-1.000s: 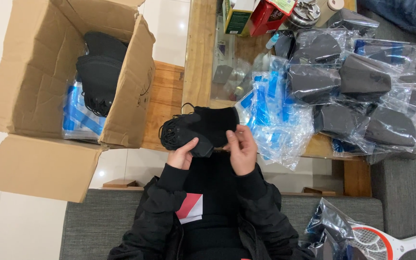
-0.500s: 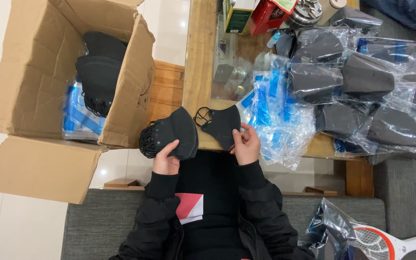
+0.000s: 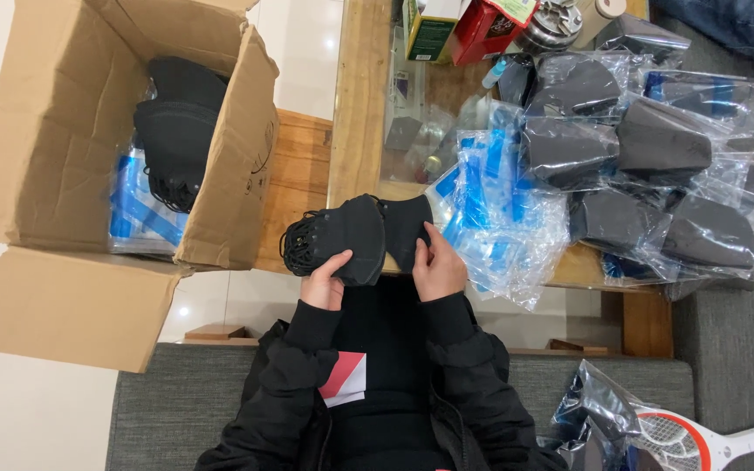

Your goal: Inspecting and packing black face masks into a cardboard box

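- Between the fingertips of the right hand [image 3: 437,269] a single black face mask [image 3: 406,231] is pinched by its lower edge, thumb and fingers pressed together on the fabric.
- Around a stack of black masks [image 3: 338,239] the fingers of the left hand [image 3: 324,284] are curled, the thumb laid over the front; the ear loops bunch at the stack's left end.
- Half a second ago the stack and the single mask were held apart; now they are brought together, the single mask's edge tucked just behind the stack, so it is judged that this mask is being added to the bundle.
- Just beyond the hands, loose clear bags with blue print [image 3: 499,218] are heaped on the wooden table [image 3: 355,113].
- Further right, bagged dark mask bundles [image 3: 656,139] are piled; at far left an open cardboard box [image 3: 63,288] holds more masks.
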